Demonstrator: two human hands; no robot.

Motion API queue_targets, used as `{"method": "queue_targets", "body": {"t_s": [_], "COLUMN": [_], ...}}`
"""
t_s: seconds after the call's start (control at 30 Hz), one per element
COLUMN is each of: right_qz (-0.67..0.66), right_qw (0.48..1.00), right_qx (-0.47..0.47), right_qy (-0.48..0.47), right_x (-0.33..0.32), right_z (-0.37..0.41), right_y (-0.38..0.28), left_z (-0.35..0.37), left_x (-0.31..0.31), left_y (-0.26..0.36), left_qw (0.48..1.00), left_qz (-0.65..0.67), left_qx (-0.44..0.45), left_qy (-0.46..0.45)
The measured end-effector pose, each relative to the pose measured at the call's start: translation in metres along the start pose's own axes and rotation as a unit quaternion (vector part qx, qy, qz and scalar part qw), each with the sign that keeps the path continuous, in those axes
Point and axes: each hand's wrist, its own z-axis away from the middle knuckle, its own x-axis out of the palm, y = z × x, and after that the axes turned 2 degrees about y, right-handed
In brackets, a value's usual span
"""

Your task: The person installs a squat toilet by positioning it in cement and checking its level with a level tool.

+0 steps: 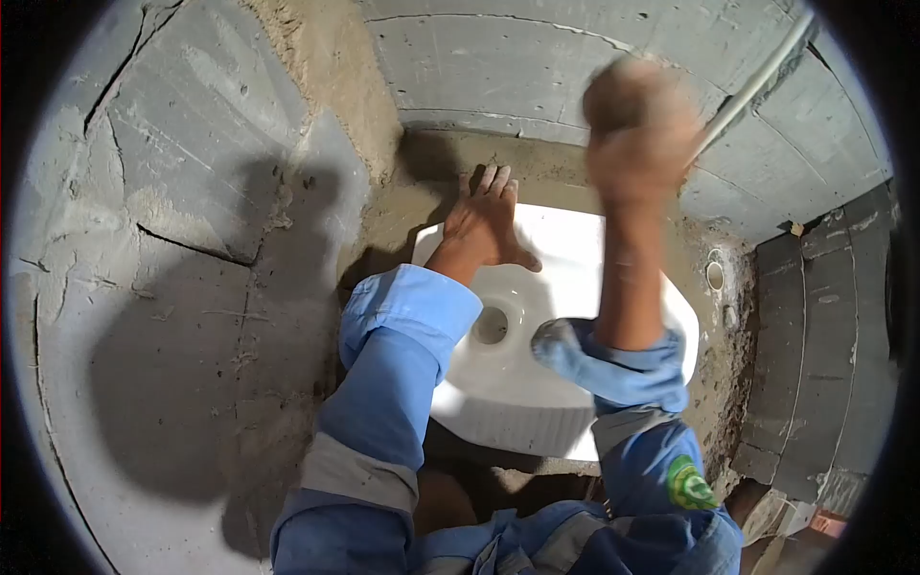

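A white squat toilet pan (556,422) lies in a bed of wet-looking mortar, its round drain hole showing left of the middle. My left hand (484,225) rests with fingers spread across the pan's far left edge, fingertips reaching past the rim toward the mortar. Above the pan's far right side, my right hand (647,139) is raised and smeared by motion. It looks closed around a dark, rounded lump (615,94), too blurred to name. My right forearm and sleeve hide part of the pan.
Grey block walls (498,67) close in behind, at left and at right. A pale pipe (762,77) runs down the back right corner. A small pipe opening (715,276) sits in the mortar (704,355) right of the pan. Rubble and a brick piece (827,522) lie at lower right.
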Motion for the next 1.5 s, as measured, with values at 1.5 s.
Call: {"method": "queue_targets", "body": {"t_s": [1.5], "right_qz": [-0.211], "right_qw": [0.913], "right_qx": [0.349], "right_qy": [0.013], "right_x": [-0.018], "right_z": [0.018], "right_y": [-0.003], "left_z": [-0.003], "left_x": [-0.01], "left_y": [0.015], "left_qw": [0.998], "left_qz": [-0.03], "left_qx": [-0.024], "left_qy": [-0.044]}}
